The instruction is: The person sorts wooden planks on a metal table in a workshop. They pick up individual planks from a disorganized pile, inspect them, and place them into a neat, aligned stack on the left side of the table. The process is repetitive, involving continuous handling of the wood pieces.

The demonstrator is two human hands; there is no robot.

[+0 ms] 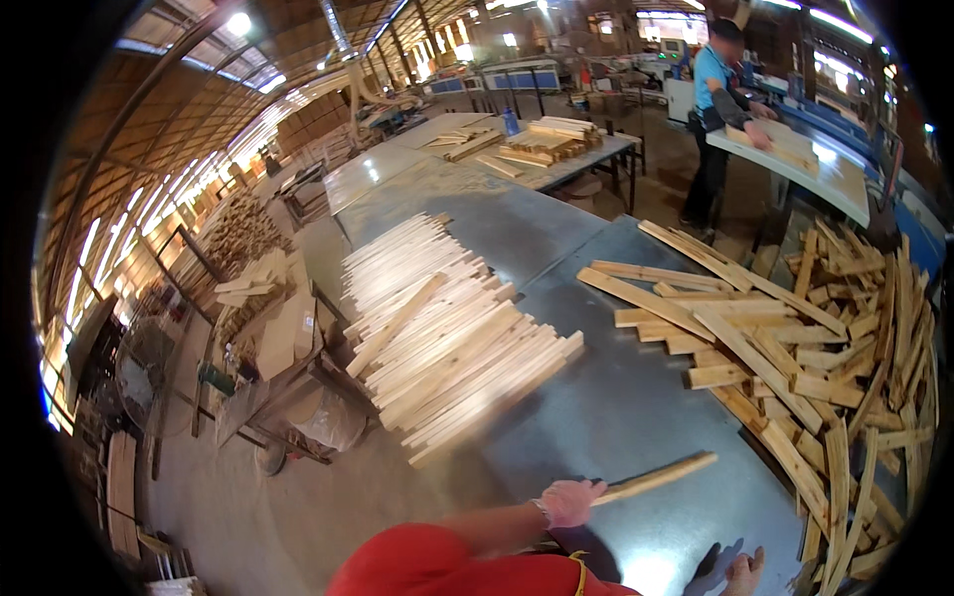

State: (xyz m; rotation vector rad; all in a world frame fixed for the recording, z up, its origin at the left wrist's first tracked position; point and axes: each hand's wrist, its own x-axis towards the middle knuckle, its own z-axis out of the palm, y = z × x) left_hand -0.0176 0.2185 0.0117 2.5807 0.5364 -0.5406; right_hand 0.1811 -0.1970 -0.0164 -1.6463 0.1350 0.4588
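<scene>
Much bare tabletop [606, 422] borders the slat [658, 479] the left hand [569, 503] grips; right hand [742, 576] open.

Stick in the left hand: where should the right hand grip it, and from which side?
Probably the free far end of the stick, coming from the right, with thumb and fingers across its narrow width. The left hand covers the near end; the rest is bare, long and slim, slanting away to the right. The right hand is on that side.

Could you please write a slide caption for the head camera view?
Left hand holding a wooden strip at a grey table, with lined-up strips left and a jumbled pile right.
</scene>
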